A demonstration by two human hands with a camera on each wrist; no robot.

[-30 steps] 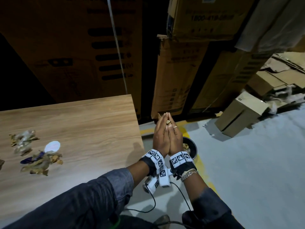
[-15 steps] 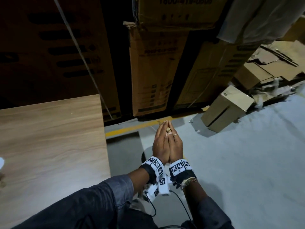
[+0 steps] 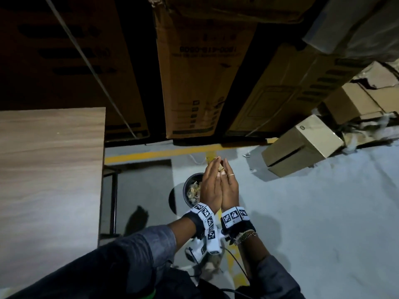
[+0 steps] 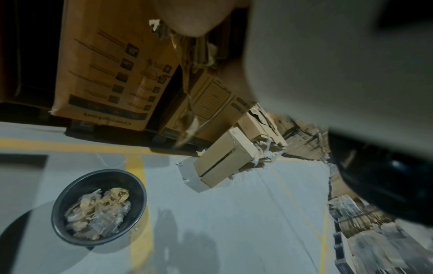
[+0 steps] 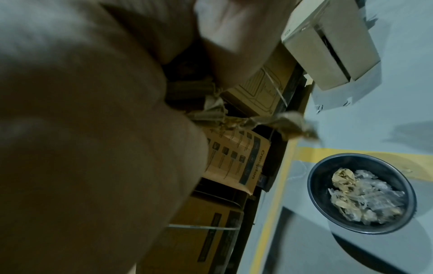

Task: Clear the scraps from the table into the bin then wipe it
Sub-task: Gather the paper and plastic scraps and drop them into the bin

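Here the left hand (image 3: 210, 186) and right hand (image 3: 230, 186) press palm to palm, straight fingers sandwiching scraps (image 3: 220, 168). The bin (image 3: 187, 186), already part-filled, sits on the floor below, slightly left of the grip.

The head camera is looking down; both wrist cameras, close behind the palms, are sharing the bin (image 4: 99, 207) and floor (image 4: 234, 213).

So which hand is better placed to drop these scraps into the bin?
Neither alone: left hand and right hand press the scraps between flat palms. The left is slightly better placed, directly over the black bin.
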